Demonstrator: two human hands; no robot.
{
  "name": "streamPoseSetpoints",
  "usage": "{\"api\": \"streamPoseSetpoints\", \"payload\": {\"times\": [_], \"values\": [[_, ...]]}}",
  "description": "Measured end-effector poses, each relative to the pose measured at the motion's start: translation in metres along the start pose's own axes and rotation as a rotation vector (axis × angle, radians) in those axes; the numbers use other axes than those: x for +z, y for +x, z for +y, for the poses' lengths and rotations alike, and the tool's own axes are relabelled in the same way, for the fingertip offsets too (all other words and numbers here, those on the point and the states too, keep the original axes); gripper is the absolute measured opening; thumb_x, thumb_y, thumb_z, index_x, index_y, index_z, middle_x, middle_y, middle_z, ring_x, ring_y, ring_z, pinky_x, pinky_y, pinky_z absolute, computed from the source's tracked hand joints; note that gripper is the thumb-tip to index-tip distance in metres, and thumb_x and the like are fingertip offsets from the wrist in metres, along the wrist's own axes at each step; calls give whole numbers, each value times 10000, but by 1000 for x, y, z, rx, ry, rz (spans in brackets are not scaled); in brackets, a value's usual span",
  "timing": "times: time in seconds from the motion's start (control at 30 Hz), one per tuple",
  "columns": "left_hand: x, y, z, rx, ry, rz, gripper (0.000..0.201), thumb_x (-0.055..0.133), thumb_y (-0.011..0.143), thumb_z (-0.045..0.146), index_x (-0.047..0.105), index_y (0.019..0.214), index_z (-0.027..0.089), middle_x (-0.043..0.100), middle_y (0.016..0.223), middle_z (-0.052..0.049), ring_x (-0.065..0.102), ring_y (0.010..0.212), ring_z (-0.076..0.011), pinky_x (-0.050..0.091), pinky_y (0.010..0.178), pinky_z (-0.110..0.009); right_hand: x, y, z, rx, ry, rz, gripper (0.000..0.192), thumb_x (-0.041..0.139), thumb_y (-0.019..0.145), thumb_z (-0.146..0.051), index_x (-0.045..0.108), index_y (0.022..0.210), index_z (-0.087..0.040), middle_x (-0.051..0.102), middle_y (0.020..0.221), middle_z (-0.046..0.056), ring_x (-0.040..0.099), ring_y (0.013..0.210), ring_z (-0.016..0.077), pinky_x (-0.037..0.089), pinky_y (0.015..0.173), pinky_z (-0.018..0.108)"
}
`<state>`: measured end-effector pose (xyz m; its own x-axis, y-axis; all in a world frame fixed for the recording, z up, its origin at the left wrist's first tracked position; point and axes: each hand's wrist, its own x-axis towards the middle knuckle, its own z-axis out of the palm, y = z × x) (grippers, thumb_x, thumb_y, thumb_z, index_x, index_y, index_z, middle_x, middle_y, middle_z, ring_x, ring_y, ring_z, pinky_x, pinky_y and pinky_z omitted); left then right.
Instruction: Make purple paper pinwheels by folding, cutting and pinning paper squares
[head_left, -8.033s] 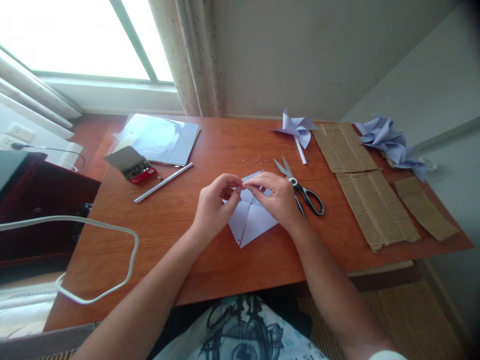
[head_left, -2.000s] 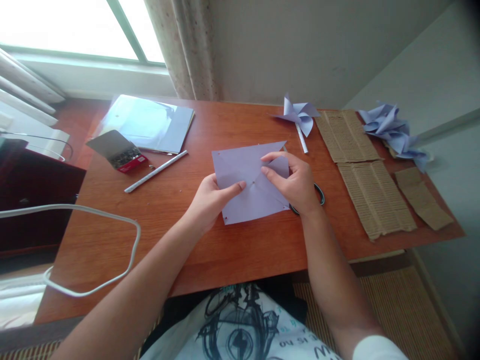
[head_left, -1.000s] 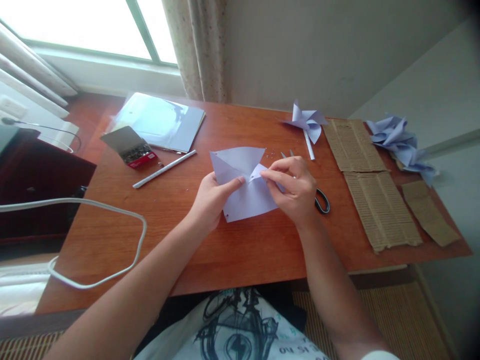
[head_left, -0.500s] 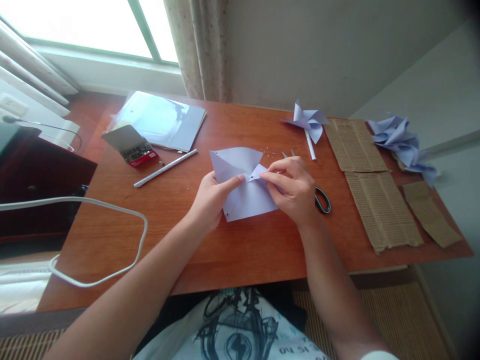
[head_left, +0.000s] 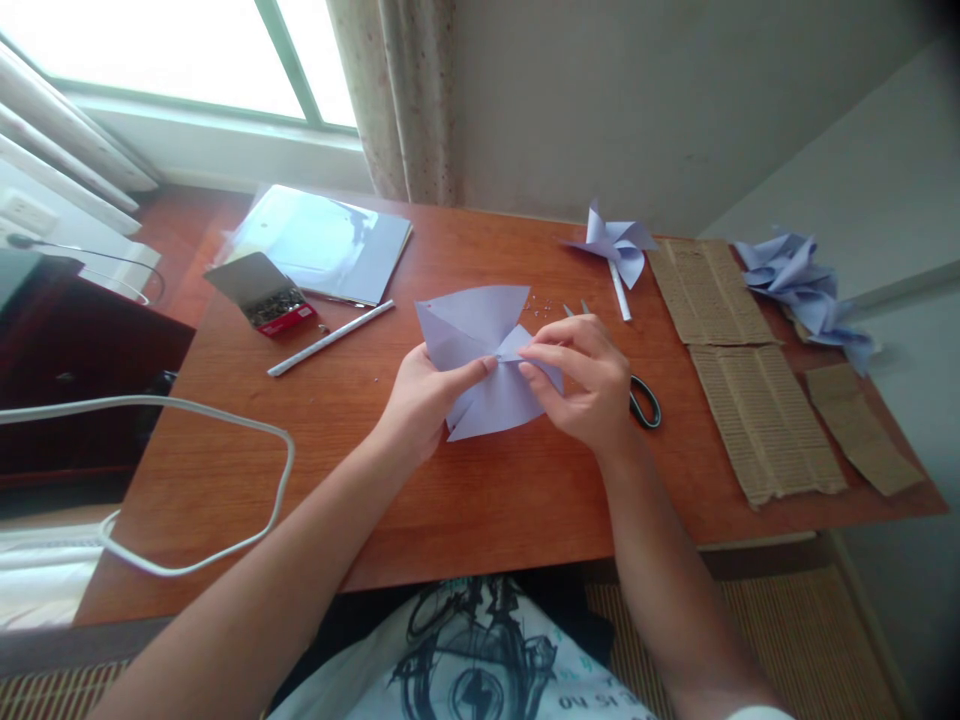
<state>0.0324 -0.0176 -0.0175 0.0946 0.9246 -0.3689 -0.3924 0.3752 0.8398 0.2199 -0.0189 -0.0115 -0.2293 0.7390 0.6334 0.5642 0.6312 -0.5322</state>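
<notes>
A pale lilac paper square (head_left: 476,315), cut in from its corners and with small holes near some tips, is held over the table between both hands. My left hand (head_left: 427,395) is closed on its left side, the thumb pressing near the centre and the other fingers underneath. My right hand (head_left: 585,380) pinches a flap at the right, which is bent in toward the centre. The scissors (head_left: 646,402) lie partly hidden behind my right hand. Small paper bits lie beyond the paper.
A finished paper pinwheel (head_left: 616,245) lies at the back right beside corrugated cardboard (head_left: 765,420); more folded paper (head_left: 795,275) is at the far right. On the left are an open red box of small metal pieces (head_left: 281,310), a rolled paper stick (head_left: 330,338), a plastic-wrapped pack (head_left: 322,240) and a white cable (head_left: 289,470).
The right flap has been folded further in toward the centre, and my left thumb has slid slightly right to meet it. The sheet's upper part has tilted up a little.
</notes>
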Motion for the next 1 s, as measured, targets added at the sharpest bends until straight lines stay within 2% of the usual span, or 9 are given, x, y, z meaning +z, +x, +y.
{"api": "streamPoseSetpoints", "payload": {"times": [0.1, 0.2, 0.3, 0.43, 0.7, 0.8, 0.87, 0.93, 1.0], "values": [[-1, 0, 0, 22, 28, 35, 494, 930, 571, 287, 744, 1005, 140, 788, 1030, -104, 728, 850, -242, 574, 771, -320, 0, 1, 1, 190, 137, 142, 117, 629, 941, -278, 745, 924, -278, 697, 932, 39, 661, 883, 213, 552, 786, 389], [-1, 0, 0, 21, 34, 35, 445, 923, 581, 268, 747, 971, 146, 792, 990, -85, 722, 822, -226, 575, 735, -302, 2, 0, 12, 419, 271, 264, 167, 612, 963, -340, 735, 892, -251, 695, 866, 26, 653, 788, 177, 536, 701, 329], [0, 0, 0, 18, 38, 27, 427, 921, 583, 254, 747, 958, 147, 792, 977, -77, 717, 807, -212, 575, 721, -291, 3, -1, 21, 583, 436, 224, 164, 642, 943, -369, 740, 937, -238, 714, 861, 17, 635, 711, 142, 529, 651, 285], [0, 0, 1, 27, 29, 65, 451, 923, 590, 282, 743, 976, 133, 788, 988, -89, 719, 809, -214, 567, 723, -290, 1, -1, 20, 661, 518, 114, 147, 681, 912, -359, 758, 954, -241, 735, 874, 14, 665, 759, 142, 556, 700, 275], [-7, 9, 7, 67, -168, 171, 468, 888, 615, 233, 734, 1048, 141, 788, 1012, -76, 724, 842, -228, 563, 765, -303, 0, -4, 21, 537, 358, 28, 187, 739, 853, -276, 742, 1038, -255, 758, 1016, 31, 714, 911, 203, 584, 804, 342], [-9, 13, 7, 124, -214, 211, 498, 884, 610, 218, 728, 1077, 148, 786, 1037, -73, 722, 915, -237, 558, 837, -312, 1, -4, 16, 480, 312, -53, 175, 710, 882, -305, 741, 1039, -232, 761, 954, 37, 711, 835, 197, 574, 742, 333], [-9, 14, 6, 153, -221, 231, 518, 886, 604, 218, 725, 1091, 148, 785, 1040, -76, 720, 938, -242, 554, 861, -322, 2, -3, 9, 403, 268, -83, 127, 679, 909, -316, 744, 951, -215, 753, 864, 32, 699, 784, 190, 554, 697, 316], [-9, 14, 5, 162, -217, 252, 524, 889, 598, 222, 725, 1090, 144, 785, 1027, -79, 719, 933, -245, 554, 862, -332, 3, -1, 3, 291, 197, -70, 144, 658, 926, -304, 724, 837, -212, 733, 786, 19, 674, 729, 175, 528, 672, 304], [-9, 14, 4, 174, -210, 267, 512, 889, 597, 224, 728, 1076, 140, 785, 1017, -81, 718, 930, -245, 554, 861, -336, 4, -1, -1, 181, 121, -32, 145, 658, 928, -282, 701, 806, -218, 712, 744, 5, 641, 677, 159, 509, 654, 296]]}}
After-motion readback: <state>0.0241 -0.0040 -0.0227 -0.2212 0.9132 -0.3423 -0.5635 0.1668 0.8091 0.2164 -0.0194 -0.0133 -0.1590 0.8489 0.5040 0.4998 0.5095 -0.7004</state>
